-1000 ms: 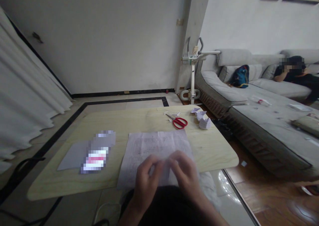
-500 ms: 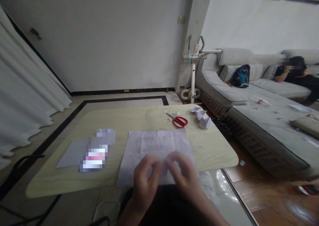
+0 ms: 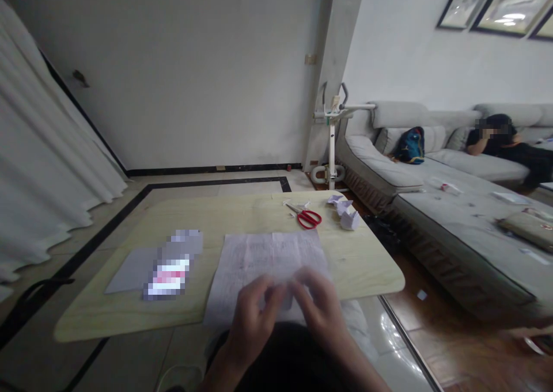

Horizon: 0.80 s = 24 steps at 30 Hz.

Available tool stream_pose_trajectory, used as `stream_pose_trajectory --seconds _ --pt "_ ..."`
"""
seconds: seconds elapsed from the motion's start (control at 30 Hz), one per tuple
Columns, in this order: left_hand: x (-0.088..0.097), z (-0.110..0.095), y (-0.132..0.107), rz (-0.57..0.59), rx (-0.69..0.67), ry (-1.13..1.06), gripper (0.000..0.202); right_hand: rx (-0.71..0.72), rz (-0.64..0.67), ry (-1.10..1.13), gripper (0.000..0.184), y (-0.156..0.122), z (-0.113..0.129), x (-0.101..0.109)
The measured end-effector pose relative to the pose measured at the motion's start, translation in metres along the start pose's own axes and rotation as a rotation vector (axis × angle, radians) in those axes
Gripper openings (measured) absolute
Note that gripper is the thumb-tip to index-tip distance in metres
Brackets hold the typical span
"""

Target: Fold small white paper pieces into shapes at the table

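Left hand [image 3: 252, 310] and right hand [image 3: 318, 303] meet fingertip to fingertip. We note both pinching a fold of white paper [image 3: 281, 297] above the near edge of the printed sheet [image 3: 266, 258] on the wooden table [image 3: 367, 265]. Red scissors [image 3: 308, 219] lie well beyond.

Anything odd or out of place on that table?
Only minor clutter. Small paper scraps lie scattered by the red scissors, and crumpled paper pieces sit close to the table's far right edge. The printed sheet reaches the near edge, at the left hand and right hand. Nothing spilled or broken.
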<state>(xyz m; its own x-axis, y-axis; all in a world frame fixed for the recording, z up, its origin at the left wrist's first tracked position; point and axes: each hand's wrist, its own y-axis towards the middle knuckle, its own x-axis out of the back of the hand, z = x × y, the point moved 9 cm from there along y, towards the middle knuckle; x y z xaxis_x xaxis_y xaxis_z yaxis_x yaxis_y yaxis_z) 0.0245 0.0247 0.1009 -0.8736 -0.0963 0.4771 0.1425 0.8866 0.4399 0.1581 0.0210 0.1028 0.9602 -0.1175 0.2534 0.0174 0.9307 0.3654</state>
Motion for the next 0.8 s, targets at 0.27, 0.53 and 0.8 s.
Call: stream_pose_trajectory --seconds 0.27,0.53,0.8 --pt "0.0065 -0.0009 0.0004 -0.072 0.041 -0.069 0.028 0.028 0.006 -0.037 0.023 -0.0026 0.0025 -0.0029" --pt "0.0036 0.0027 0.0015 -0.041 0.095 -0.125 0.028 0.060 0.008 -0.095 0.021 -0.0036 0.0048 -0.0037" --pt "0.0029 0.0032 0.0009 -0.021 0.108 -0.140 0.026 0.053 0.058 -0.081 0.020 -0.0042 -0.0017 -0.0074"
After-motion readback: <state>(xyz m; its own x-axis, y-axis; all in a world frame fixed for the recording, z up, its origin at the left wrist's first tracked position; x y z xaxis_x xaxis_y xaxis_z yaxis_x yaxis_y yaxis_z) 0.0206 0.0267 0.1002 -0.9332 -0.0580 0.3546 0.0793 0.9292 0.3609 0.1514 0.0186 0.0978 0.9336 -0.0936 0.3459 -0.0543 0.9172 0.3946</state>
